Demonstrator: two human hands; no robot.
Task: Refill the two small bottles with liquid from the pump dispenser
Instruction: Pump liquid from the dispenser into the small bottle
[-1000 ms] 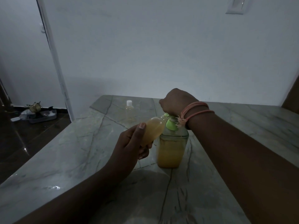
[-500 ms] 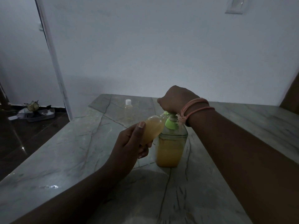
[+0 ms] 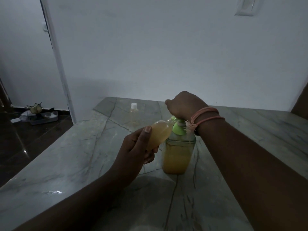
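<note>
**Small bottle held at the pump spout**

At frame centre, a small clear bottle of amber liquid [image 3: 159,135] is gripped, tilted, by the left hand [image 3: 135,150]. Its neck is placed at the green-topped clear pump dispenser [image 3: 179,152], whose head is covered by the closed right hand [image 3: 184,104]. A second white-capped small bottle [image 3: 133,114] is standing behind on the grey marble table [image 3: 66,164].

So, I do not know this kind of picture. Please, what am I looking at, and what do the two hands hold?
No machine here: a camera on a person's head looks down at their own hands. The left hand holds a small bottle of orange liquid, tilted, its mouth at the spout of the pump dispenser. The right hand presses on the green pump top. The dispenser stands on a marble table. A second small bottle, white-capped, stands farther back.
</note>
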